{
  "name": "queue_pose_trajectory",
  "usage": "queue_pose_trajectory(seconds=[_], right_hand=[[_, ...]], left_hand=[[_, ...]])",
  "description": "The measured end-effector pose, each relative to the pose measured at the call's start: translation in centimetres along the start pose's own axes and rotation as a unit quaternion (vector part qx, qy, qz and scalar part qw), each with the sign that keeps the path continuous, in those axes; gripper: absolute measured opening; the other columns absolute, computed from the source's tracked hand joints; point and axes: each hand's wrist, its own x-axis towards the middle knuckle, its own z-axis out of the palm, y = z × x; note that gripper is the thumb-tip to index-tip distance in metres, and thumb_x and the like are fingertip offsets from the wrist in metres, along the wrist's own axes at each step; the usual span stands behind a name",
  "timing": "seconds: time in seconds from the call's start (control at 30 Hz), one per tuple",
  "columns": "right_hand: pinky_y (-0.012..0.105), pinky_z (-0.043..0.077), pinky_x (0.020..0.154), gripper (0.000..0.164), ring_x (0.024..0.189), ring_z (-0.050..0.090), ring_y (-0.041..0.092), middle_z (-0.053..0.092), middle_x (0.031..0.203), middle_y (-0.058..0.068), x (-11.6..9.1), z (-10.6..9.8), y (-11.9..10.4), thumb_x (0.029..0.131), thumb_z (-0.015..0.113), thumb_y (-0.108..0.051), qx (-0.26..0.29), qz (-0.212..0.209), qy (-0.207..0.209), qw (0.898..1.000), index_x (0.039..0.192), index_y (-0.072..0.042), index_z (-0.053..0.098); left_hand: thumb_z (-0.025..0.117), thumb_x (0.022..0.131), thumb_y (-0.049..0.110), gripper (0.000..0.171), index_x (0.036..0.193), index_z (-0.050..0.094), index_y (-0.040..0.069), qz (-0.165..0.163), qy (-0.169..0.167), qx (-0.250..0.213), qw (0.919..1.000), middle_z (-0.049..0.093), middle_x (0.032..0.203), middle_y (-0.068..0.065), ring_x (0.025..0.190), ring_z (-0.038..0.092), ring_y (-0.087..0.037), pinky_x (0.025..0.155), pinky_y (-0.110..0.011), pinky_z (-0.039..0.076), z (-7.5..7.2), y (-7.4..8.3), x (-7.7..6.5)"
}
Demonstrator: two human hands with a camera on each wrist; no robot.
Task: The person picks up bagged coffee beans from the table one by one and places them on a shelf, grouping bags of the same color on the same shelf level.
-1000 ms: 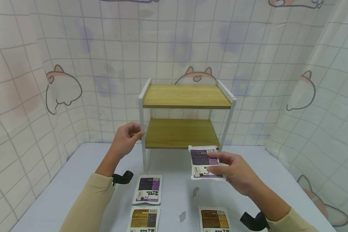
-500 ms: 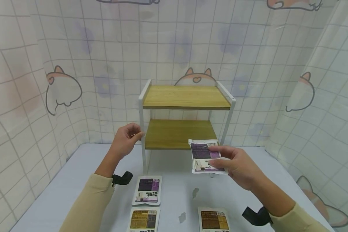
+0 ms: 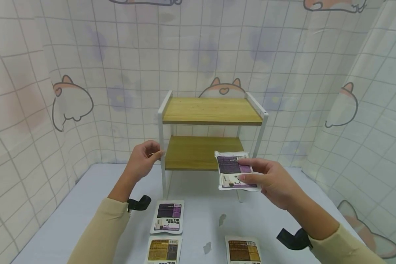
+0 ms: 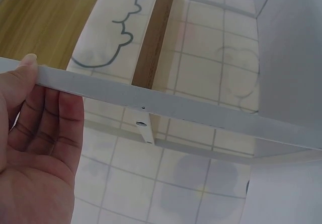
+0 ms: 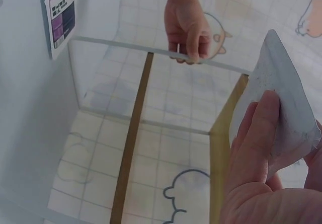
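Observation:
A two-tier shelf (image 3: 212,110) with wooden boards and a white frame stands on the table. My left hand (image 3: 143,158) pinches its front left post, thumb on one side and fingers curled behind, as the left wrist view shows. My right hand (image 3: 273,182) holds a flat white packet (image 3: 230,172) with a purple-and-black label by its right edge. The packet is raised in front of the lower board (image 3: 198,153), overlapping that board's right front corner in the head view. In the right wrist view the packet's plain pale back (image 5: 276,103) shows, with fingers against it.
A second purple-labelled packet (image 3: 167,217) lies on the white table (image 3: 198,205) before the shelf's left post. Nearer me lie a yellow-labelled packet (image 3: 164,250) and a brown-labelled packet (image 3: 243,250). Two grey patches mark the tabletop. A grid-patterned curtain (image 3: 125,66) hangs behind and at both sides.
My right hand has raised the packet, from below the lower board's front edge to overlapping that board. The left hand has stayed at the post.

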Motion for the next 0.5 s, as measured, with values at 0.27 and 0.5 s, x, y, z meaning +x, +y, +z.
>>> queue_pose_trajectory(seconds=[0.27, 0.5], right_hand=[[0.026, 0.058, 0.091, 0.050, 0.113, 0.062, 0.025, 0.044, 0.144, 0.018, 0.0, -0.1, -0.7, 0.092, 0.076, -0.011, 0.001, -0.008, -0.003, 1.000, 0.140, -0.008, 0.062], [0.026, 0.058, 0.091, 0.049, 0.112, 0.062, 0.025, 0.044, 0.144, 0.017, 0.0, -0.2, -1.2, 0.093, 0.076, -0.012, -0.003, -0.008, 0.001, 1.000, 0.140, -0.009, 0.062]], left_hand=[[0.065, 0.102, 0.019, 0.012, 0.108, 0.064, 0.009, 0.002, 0.000, 0.003, 1.0000, 0.067, 0.105, -0.011, 0.100, 0.067, -0.025, 0.095, -0.044, 0.057, -0.1, 0.1, 0.0], [0.065, 0.101, 0.018, 0.011, 0.107, 0.064, 0.008, 0.003, 0.000, 0.000, 1.0000, 0.067, 0.104, -0.011, 0.098, 0.067, -0.025, 0.094, -0.044, 0.057, 0.0, 0.0, 0.0]])
